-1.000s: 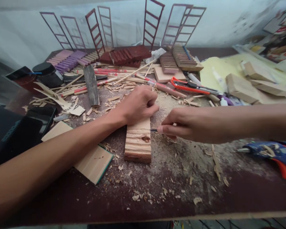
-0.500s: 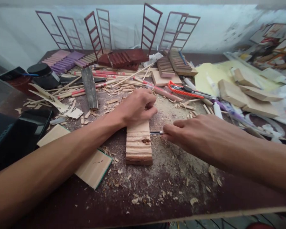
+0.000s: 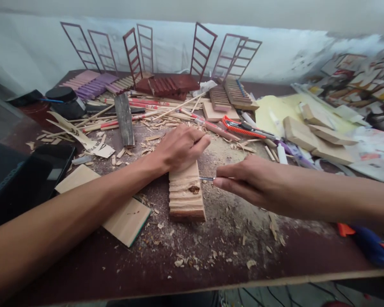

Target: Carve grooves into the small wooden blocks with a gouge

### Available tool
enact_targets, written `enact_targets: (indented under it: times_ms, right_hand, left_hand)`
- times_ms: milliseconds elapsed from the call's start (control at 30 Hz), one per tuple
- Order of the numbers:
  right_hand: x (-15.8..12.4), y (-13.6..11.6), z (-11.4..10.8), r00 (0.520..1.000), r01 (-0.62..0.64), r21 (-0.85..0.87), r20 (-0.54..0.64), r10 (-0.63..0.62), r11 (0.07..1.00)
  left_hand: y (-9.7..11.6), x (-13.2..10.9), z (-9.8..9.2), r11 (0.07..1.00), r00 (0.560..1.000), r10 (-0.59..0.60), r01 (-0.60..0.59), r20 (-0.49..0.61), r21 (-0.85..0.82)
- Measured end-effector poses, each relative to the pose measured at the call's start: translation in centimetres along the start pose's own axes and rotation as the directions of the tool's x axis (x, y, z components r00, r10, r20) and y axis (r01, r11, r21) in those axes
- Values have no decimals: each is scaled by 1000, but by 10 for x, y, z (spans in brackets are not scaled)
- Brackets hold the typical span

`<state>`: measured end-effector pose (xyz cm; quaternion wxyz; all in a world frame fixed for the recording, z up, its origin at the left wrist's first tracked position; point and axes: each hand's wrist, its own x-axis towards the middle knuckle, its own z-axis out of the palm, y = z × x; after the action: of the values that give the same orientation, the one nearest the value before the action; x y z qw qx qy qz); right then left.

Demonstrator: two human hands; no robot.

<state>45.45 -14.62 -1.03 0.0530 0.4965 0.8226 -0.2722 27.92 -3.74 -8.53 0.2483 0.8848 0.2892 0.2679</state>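
A small wooden block (image 3: 186, 198) lies on the table with wavy grooves cut across its top and a dark knot near its right side. My left hand (image 3: 184, 147) is closed over the far end of the block, pressing it down; its fingertips are hidden. From the right, my right hand (image 3: 240, 179) grips a tool with a thin metal shaft (image 3: 206, 178). The shaft's visible end meets the block's right edge, while the handle is hidden inside my fist. Beneath my left forearm rests a flat board (image 3: 126, 221) with a green edge.
Wood shavings (image 3: 192, 262) litter the brown table (image 3: 92, 273). Behind lie thin sticks, a dark grey block (image 3: 124, 119) and an orange utility knife (image 3: 243, 127). Small ladder-like frames (image 3: 203, 49) and grooved pieces stand at the back. A phone (image 3: 54, 170) is at left, wood blocks (image 3: 302, 134) at right.
The camera view has shifted, bringing a blue and orange object into sight at lower right. My right hand and the tool sit slightly closer to the block, which has turned a little.
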Motion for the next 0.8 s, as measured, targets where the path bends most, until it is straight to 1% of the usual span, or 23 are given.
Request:
enact_targets:
  times_ms: [67, 100, 133, 167, 233, 267, 333, 367, 400, 433, 467, 500, 533, 567, 600, 633, 667, 700, 733, 767, 800]
  right_hand:
    - [1, 0, 0, 1000, -20, 74, 12, 19, 997]
    - [1, 0, 0, 1000, -28, 81, 11, 27, 996]
    - [1, -2, 0, 1000, -28, 63, 2, 28, 998]
    - [0, -4, -1, 999, -33, 9, -11, 34, 999]
    - [-3, -11, -1, 997, -72, -190, -32, 67, 979]
    - [-5, -15, -1, 996, -93, -319, -41, 84, 943]
    - [-8, -23, 0, 994, -110, -551, -52, 98, 827]
    - [-10, -26, 1, 995, -97, -627, -60, 76, 773]
    - [-11, -27, 3, 996, -82, -671, -71, 46, 737]
    - [-11, -26, 5, 996, -73, -678, -82, 24, 731]
    - [-11, -24, 7, 995, -79, -641, -99, 19, 763]
    - [-10, -20, 10, 993, -94, -554, -114, 36, 827]
    - [-9, -16, 13, 991, -105, -416, -118, 60, 903]
    - [-7, -11, 17, 990, -114, -241, -103, 92, 964]
    - [-6, -7, 20, 990, -125, -61, -79, 120, 990]
    - [-4, -4, 23, 989, -133, 87, -54, 138, 987]
    - [-3, -2, 26, 989, -129, 171, -49, 139, 977]
    - [-3, -1, 28, 989, -116, 176, -68, 129, 978]
    - [-4, -1, 29, 987, -99, 104, -120, 111, 990]
    - [-6, -2, 30, 978, -81, -29, -193, 73, 996]
    - [-8, -3, 30, 965, -63, -199, -262, 9, 978]
  left_hand:
    - [-1, 0, 0, 1000, 1000, 8, -8, -7, -9]
    - [-2, 0, 0, 1000, 1000, 10, -10, -10, -12]
    - [-2, 0, 1, 1000, 1000, 11, -11, -12, -15]
    - [-2, 0, 1, 1000, 1000, 10, -11, -13, -18]
    - [-1, 0, 2, 1000, 1000, 9, -10, -11, -23]
    - [-1, 0, 2, 1000, 1000, 8, -8, -9, -24]
    - [-1, 0, 2, 1000, 1000, 4, -4, -5, -23]
    - [-1, 0, 2, 1000, 1000, 2, -2, -6, -20]
    - [-1, 1, 2, 1000, 1000, 0, 0, -9, -17]
    - [-2, 1, 2, 1000, 1000, -1, 1, -11, -15]
    - [-2, 1, 3, 1000, 1000, -2, 1, -13, -14]
    - [-2, 0, 3, 1000, 1000, -1, 0, -13, -15]
    - [-3, 0, 3, 1000, 1000, 1, -1, -13, -17]
    - [-3, 0, 3, 1000, 1000, 4, -4, -14, -18]
    - [-4, 0, 3, 1000, 1000, 7, -7, -16, -19]
    - [-5, 0, 3, 1000, 1000, 10, -10, -16, -20]
    - [-5, 0, 3, 1000, 1000, 13, -13, -18, -21]
    - [-5, 0, 3, 1000, 1000, 16, -16, -18, -21]
    - [-6, 0, 3, 1000, 1000, 18, -18, -17, -21]
    - [-6, 1, 3, 1000, 1000, 19, -19, -15, -22]
    - [-7, 1, 3, 1000, 1000, 19, -19, -15, -23]
